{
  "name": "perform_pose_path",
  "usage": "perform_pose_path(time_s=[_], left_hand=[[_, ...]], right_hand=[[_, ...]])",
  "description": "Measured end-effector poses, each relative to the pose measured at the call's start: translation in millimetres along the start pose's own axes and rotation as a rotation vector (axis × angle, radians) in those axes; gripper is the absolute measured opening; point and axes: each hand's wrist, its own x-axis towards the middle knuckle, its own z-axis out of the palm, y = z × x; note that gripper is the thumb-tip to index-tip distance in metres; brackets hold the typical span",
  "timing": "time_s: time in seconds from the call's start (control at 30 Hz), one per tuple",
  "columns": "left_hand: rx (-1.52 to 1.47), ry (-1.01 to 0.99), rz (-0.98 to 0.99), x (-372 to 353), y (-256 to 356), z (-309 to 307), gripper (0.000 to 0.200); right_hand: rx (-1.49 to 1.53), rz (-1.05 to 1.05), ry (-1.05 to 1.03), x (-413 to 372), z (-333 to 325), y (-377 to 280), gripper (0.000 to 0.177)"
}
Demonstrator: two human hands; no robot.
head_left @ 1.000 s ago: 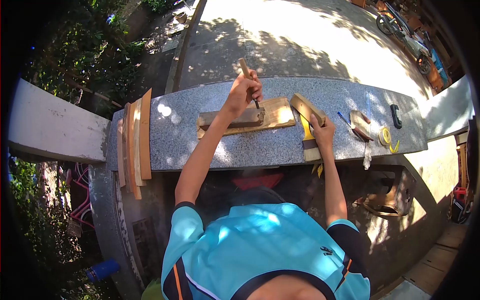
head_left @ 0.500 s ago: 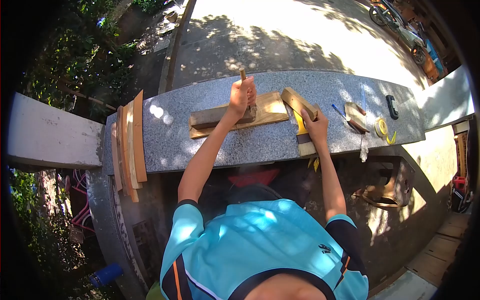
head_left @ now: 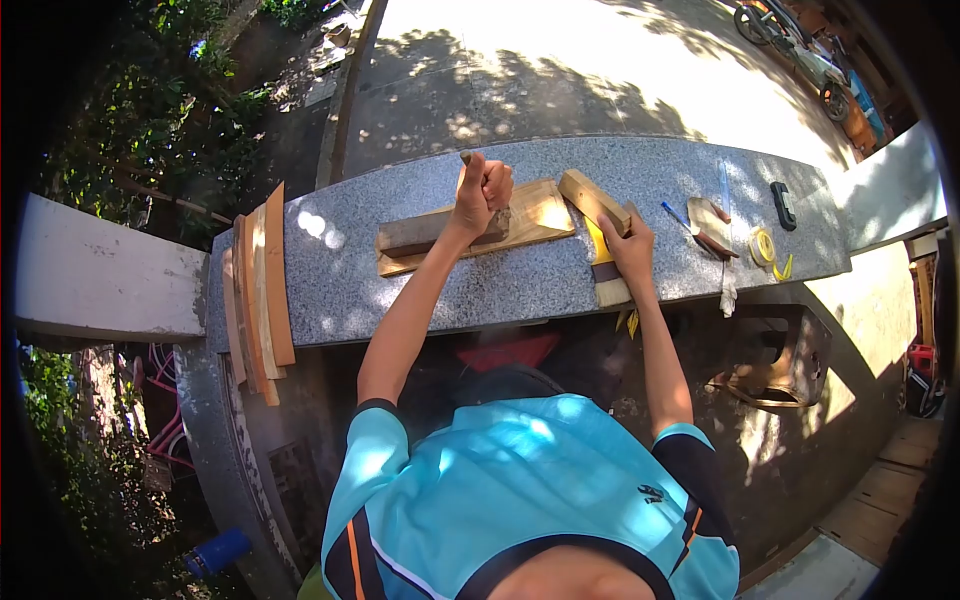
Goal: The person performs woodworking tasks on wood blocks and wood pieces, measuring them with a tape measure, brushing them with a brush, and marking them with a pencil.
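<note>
My left hand [head_left: 482, 195] is closed in a fist round a wooden rod-like handle [head_left: 467, 158], whose upper end sticks out above the fist. What its lower end joins is hidden behind the hand. Just below lies a dark brown wooden block [head_left: 415, 234] on a paler wooden board [head_left: 542, 222]. My right hand [head_left: 633, 252] grips the near end of a light wooden block [head_left: 590, 199], thumb and fingers on its sides. Beside and partly beneath that block is a paintbrush [head_left: 606, 272] with a yellow handle and pale bristles.
All this is on a speckled grey stone table [head_left: 400, 305]. Several wood strips [head_left: 262, 290] overhang its left end. At right lie a blue pen [head_left: 674, 213], a roll of tape [head_left: 762, 246] and a black clamp-like object [head_left: 783, 206]. A brown chair [head_left: 775, 375] stands below.
The rod in my left hand has tilted leftward, and the fist has turned and shifted slightly. My right hand stays on the light block with almost no movement.
</note>
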Motion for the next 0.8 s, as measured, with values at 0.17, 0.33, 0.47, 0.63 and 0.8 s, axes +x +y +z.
perform_pose_path(time_s=[0.17,0.33,0.47,0.63,0.8], left_hand=[[0.041,0.106,-0.037,-2.5,1.8,4.8,0.062],[0.117,0.120,-0.029,-2.6,1.5,5.8,0.060],[0.053,0.190,-0.056,-1.2,1.3,6.2,0.058],[0.115,0.175,-0.115,-1.2,6.7,7.4,0.050],[0.145,0.137,-0.049,-5.1,4.0,1.7,0.049]], right_hand=[[-0.008,0.002,0.001,0.5,0.8,3.7,0.030],[-0.021,0.013,0.012,0.7,0.9,3.2,0.031],[-0.010,-0.044,0.038,0.8,3.3,6.4,0.034],[0.220,0.274,-0.103,4.2,-2.1,-2.6,0.040],[0.426,0.415,-0.312,27.0,-9.3,-53.6,0.030]])
